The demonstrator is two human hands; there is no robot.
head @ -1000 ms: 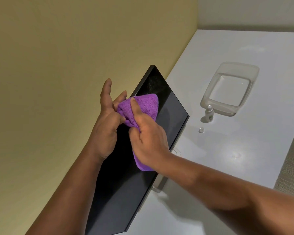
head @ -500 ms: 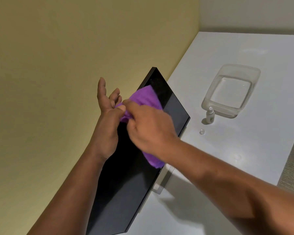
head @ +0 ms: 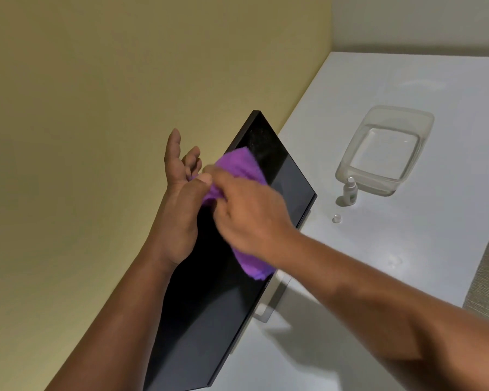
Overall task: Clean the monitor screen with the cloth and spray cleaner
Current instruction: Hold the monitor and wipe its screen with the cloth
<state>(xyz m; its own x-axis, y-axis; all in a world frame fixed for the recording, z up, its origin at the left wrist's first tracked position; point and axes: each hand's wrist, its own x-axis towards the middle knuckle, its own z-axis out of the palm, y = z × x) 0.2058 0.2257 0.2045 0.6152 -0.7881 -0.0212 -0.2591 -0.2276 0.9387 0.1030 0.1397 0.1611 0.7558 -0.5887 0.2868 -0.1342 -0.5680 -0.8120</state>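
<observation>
Monitor (head: pixel 288 182): upright along tabletop's (head: pixel 407 249) wall edge. Cloth (head: pixel 242 165): purple, against screen, pinched by right hand (head: pixel 249 218). Left hand (head: pixel 178 198): fingers spread, at monitor's top edge. Spray bottle (head: pixel 350 191): mid-tabletop, beside clear tub (head: pixel 384 148).

The scene is dim and warm, lit softly from above. The white desk (head: pixel 407 249) carries pale glare patches and a soft shadow under the right forearm. The right hand (head: pixel 249 218) and the purple cloth (head: pixel 243 165) are smeared by motion blur. The black screen (head: pixel 288 176) shows a faint sheen. Wide-angle distortion tilts the wall (head: pixel 82 136) and desk edges.
</observation>
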